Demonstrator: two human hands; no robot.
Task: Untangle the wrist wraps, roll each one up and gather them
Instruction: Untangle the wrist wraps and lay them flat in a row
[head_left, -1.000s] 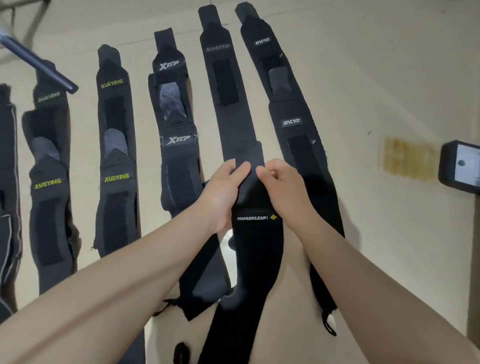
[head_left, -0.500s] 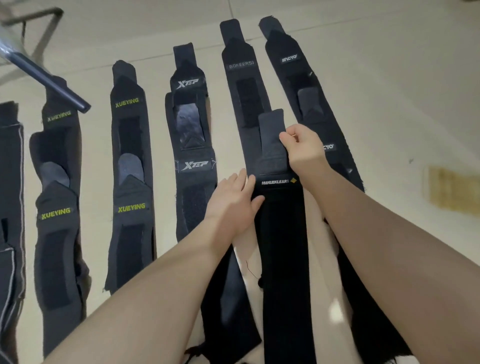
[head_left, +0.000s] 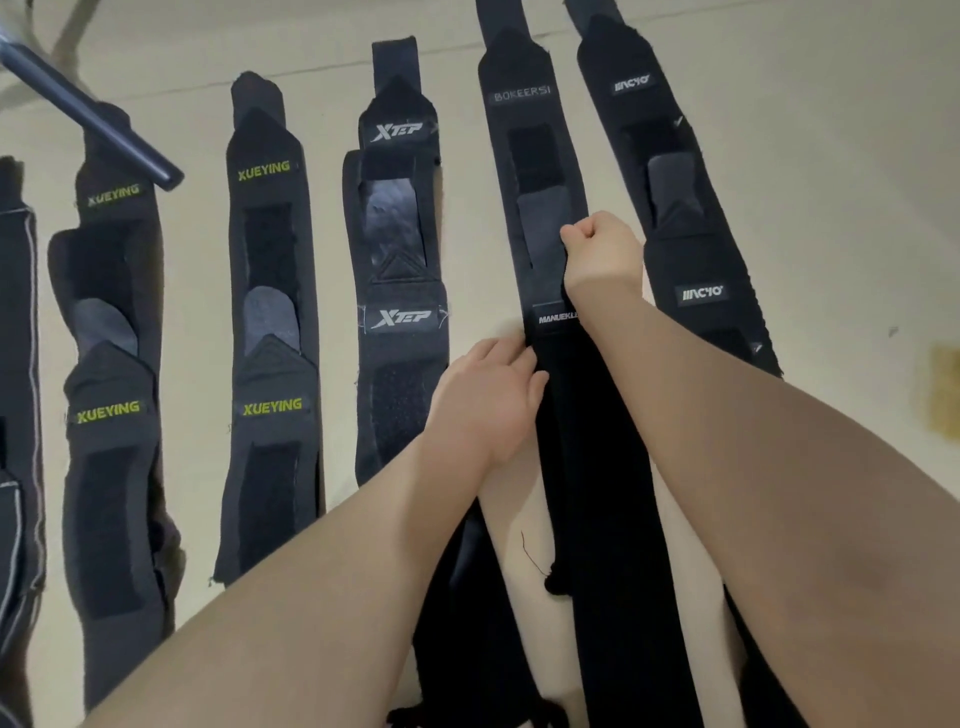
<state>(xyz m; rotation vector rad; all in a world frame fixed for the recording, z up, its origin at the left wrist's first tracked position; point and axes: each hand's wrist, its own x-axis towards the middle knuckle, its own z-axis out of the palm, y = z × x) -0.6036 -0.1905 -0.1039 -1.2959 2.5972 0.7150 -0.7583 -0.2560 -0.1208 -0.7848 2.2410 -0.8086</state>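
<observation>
Several black wrist wraps lie flat in a row on the pale floor (head_left: 810, 156). A long black Manueklear wrap (head_left: 602, 467) lies over the lower part of the Bokeersi wrap (head_left: 524, 119). My right hand (head_left: 602, 254) pinches the Manueklear wrap's top tab with curled fingers. My left hand (head_left: 488, 400) rests its straight fingers on that wrap's left edge, just below the label. Beside them lie an Xtep wrap (head_left: 400, 312) and a wrap with a small white logo (head_left: 685, 208).
Two Xueying wraps (head_left: 270, 364) (head_left: 109, 395) and one grey-edged wrap (head_left: 18, 415) lie at the left. A dark metal bar (head_left: 88, 109) crosses the top left corner. A yellowish patch (head_left: 943, 395) marks the floor at the right edge.
My right hand has pulled the Manueklear wrap's top end farther up over the Bokeersi wrap. My left hand has let go of the tab and now lies on the wrap's left edge.
</observation>
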